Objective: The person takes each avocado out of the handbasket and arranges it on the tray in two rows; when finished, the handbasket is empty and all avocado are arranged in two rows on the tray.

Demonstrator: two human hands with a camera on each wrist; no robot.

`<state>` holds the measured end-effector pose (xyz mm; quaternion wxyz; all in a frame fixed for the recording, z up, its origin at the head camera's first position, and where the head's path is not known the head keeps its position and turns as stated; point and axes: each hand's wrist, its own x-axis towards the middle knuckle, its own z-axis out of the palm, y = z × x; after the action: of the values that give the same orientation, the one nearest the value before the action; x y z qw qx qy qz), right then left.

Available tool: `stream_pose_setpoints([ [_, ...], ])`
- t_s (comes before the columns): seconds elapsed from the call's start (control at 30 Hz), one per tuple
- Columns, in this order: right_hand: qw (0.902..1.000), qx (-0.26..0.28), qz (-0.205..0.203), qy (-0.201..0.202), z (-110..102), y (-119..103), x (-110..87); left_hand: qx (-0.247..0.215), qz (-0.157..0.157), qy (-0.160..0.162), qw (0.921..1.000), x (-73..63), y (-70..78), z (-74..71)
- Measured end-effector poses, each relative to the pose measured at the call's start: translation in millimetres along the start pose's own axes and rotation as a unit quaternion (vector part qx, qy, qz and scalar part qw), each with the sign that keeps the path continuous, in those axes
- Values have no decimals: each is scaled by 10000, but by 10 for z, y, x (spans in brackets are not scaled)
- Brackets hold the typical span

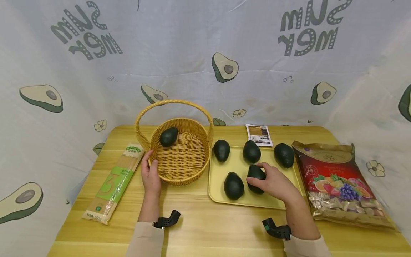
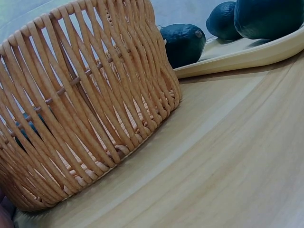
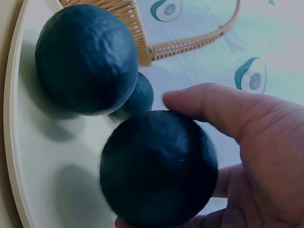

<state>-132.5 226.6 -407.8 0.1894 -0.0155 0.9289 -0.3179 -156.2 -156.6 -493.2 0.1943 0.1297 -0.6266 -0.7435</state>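
My right hand (image 1: 277, 184) grips a dark green avocado (image 1: 255, 174) between thumb and fingers over the yellow tray (image 1: 257, 202). In the right wrist view the held avocado (image 3: 159, 168) hides part of the fingers, and another avocado (image 3: 87, 59) stands beyond it. Several more avocados sit on or at the edge of the tray, among them one (image 1: 233, 186) just left of the held one. My left hand (image 1: 151, 180) rests against the left side of the wicker basket (image 1: 206, 167), thumb near the rim. One avocado (image 1: 168, 137) lies inside the basket at its back left.
A pack of noodles (image 1: 116, 182) lies left of the basket. Right of the tray is a large candy bag (image 1: 337, 182), and a small white packet (image 1: 259, 135) lies behind the tray. The basket's tall handle (image 1: 174, 101) arches up. A printed curtain (image 1: 192, 43) hangs behind the table.
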Motion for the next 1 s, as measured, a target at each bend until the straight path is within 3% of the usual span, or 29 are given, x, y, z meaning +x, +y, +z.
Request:
stream_pose_setpoints([
  [0.23,9993,-200,122,-288,1,56,13,31,-49,-26,10000,8,-3,-10],
  [1.0,9974,175,-233,-659,-39,167,-8,-66,-56,-47,10000,-6,-3,-4],
])
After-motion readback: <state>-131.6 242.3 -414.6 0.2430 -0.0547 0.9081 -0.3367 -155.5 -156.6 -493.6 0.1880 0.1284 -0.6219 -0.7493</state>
